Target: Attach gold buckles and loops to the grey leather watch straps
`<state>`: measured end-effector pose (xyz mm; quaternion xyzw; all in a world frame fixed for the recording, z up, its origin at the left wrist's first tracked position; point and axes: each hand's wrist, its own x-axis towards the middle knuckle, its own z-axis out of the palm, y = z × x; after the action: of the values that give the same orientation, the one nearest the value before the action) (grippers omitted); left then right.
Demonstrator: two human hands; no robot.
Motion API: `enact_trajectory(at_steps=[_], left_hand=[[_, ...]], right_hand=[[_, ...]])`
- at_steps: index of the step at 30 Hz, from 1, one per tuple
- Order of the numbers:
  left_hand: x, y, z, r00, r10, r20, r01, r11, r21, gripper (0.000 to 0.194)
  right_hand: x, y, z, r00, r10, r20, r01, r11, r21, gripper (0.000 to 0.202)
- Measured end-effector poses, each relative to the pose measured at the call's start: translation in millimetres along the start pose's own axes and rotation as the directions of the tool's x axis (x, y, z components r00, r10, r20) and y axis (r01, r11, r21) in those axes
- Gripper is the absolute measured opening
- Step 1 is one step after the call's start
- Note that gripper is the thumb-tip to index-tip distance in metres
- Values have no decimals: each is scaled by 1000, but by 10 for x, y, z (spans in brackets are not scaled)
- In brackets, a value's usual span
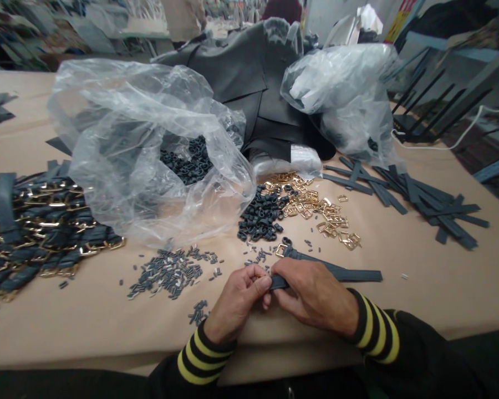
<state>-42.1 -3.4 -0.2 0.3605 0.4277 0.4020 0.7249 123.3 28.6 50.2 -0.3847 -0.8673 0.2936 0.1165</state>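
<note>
Near the table's front edge, my left hand (238,302) pinches the end of a dark grey strap (278,283) between thumb and fingers. My right hand (314,293) grips the same strap close beside it, and the two hands almost touch. Some of the strap is hidden under the right fingers. Just behind the right hand lies another dark strap (357,275) with a gold buckle (281,250) at its left end; a small dark loop (286,241) sits by the buckle. I cannot tell whether the held piece joins this strap.
Small dark clips (166,271) lie scattered to the left. Behind the hands are piles of dark loops (260,213) and gold buckles (307,202). Buckled straps (45,221) are heaped far left, loose strips (424,194) right. Plastic bags (149,105) and grey sheet material (233,72) stand behind.
</note>
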Motion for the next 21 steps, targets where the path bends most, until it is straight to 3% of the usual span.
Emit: enact_trajectory(at_steps=[6,8,11,13,16,21], left_hand=[[-19,33,-36,1000,-29,-13,30,996,82,21],[-5,35,-12,999,-17,-44,21,995,99,21],[24,29,43,991,21,-130,-4,991,130,21],[34,22,74,984,48,-174,-19,986,166,20],[33,12,98,976,76,-205,-35,980,196,19],[20,-10,111,976,70,-205,-48,992,114,21]], right_hand=[[-8,191,-219,984,24,175,-41,994,96,11],[76,296,-302,990,61,127,-73,993,89,14],[282,444,-318,974,210,-78,-217,972,-94,14],[420,517,-261,969,231,-85,-244,948,-204,10],[548,563,-171,977,210,-37,-212,948,-236,6],[459,475,-282,979,182,-91,-198,957,-212,7]])
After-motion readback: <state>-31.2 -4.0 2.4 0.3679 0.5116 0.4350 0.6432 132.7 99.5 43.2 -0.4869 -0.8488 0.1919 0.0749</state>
